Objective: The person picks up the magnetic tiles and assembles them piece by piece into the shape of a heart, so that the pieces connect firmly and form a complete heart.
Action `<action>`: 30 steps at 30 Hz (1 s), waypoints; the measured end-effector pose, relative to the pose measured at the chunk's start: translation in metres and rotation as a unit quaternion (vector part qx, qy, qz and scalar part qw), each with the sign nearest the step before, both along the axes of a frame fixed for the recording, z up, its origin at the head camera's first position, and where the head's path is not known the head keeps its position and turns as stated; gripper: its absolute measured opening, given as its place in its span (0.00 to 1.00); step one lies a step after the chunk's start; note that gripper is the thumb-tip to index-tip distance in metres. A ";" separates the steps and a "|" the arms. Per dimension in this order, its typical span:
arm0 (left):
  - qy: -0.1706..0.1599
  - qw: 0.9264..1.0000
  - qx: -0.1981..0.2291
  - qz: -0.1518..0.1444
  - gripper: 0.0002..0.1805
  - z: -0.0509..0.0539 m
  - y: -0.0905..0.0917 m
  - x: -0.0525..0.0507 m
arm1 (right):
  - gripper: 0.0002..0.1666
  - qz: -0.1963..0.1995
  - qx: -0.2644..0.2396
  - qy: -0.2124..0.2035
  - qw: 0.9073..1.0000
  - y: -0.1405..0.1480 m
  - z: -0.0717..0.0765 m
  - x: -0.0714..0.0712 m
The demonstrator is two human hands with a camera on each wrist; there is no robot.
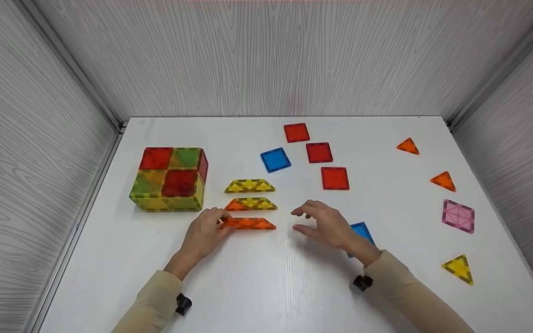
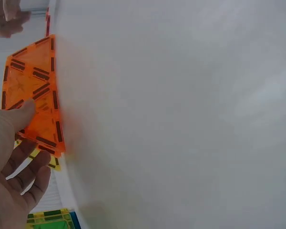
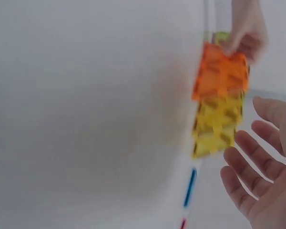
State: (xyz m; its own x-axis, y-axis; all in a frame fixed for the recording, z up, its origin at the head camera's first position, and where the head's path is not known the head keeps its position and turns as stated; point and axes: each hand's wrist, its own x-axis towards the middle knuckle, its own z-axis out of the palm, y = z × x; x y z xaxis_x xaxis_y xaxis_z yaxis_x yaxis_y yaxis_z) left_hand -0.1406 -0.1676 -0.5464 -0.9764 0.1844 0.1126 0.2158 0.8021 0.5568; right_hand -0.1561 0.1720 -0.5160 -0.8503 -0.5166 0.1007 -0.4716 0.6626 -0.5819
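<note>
Thumb and fingers of my left hand (image 1: 204,233) (image 2: 9,162) pinch the left end of an orange trapezoid (image 1: 255,224) (image 2: 31,81) (image 3: 219,74) made of joined translucent triangles. It stands on its long edge, nearest me in a row. Behind it are an orange-and-yellow trapezoid (image 1: 259,203) and an all-yellow one (image 1: 250,186). My right hand (image 1: 326,225) (image 3: 269,167) hovers to the right of the row, fingers spread and slightly bent, holding nothing. Its forearm partly covers a blue square (image 1: 362,231).
A box of red, green and yellow tiles (image 1: 167,203) stands at left. Behind the row lie a blue square (image 1: 275,160) and several red squares (image 1: 335,178). At right are orange triangles (image 1: 443,181), a pink tile (image 1: 458,216) and a yellow triangle (image 1: 460,268).
</note>
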 end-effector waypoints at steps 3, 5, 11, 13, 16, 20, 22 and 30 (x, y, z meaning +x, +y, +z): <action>-0.008 1.000 -0.006 0.006 0.13 -0.002 -0.005 0.001 | 0.22 -0.016 -0.001 0.038 0.999 0.042 0.001 0.011; -0.010 1.000 -0.008 0.007 0.12 -0.003 -0.008 0.002 | 0.24 -0.044 0.008 0.041 0.998 0.071 0.001 0.021; -0.004 1.000 -0.023 -0.001 0.10 -0.008 -0.014 0.002 | 0.31 -0.161 0.060 0.002 0.985 0.157 0.001 0.057; 0.000 1.000 -0.031 -0.004 0.10 -0.009 -0.015 0.002 | 0.33 -0.192 0.075 0.007 0.978 0.185 0.001 0.068; 0.010 0.999 -0.044 -0.010 0.10 -0.010 -0.015 0.001 | 0.36 -0.230 0.079 0.009 0.970 0.224 0.001 0.083; 0.015 0.998 -0.059 -0.016 0.10 -0.011 -0.016 0.000 | 0.43 -0.271 0.089 -0.028 0.958 0.267 0.000 0.100; 0.010 0.998 -0.060 -0.015 0.10 -0.011 -0.017 0.000 | 0.46 -0.281 0.106 -0.052 0.952 0.283 -0.003 0.106; -0.012 0.998 -0.059 -0.013 0.10 -0.007 -0.018 0.001 | 0.48 -0.282 0.161 -0.136 0.936 0.318 -0.013 0.114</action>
State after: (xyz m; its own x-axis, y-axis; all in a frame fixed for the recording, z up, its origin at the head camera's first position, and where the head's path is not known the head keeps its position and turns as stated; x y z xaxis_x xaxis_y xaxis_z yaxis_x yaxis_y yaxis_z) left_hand -0.1401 -0.1854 -0.5531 -0.9734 0.2199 0.0652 0.2247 0.8573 0.4632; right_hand -0.0420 0.4899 -0.5286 -0.9684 0.0556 -0.2432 0.1426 0.9233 -0.3566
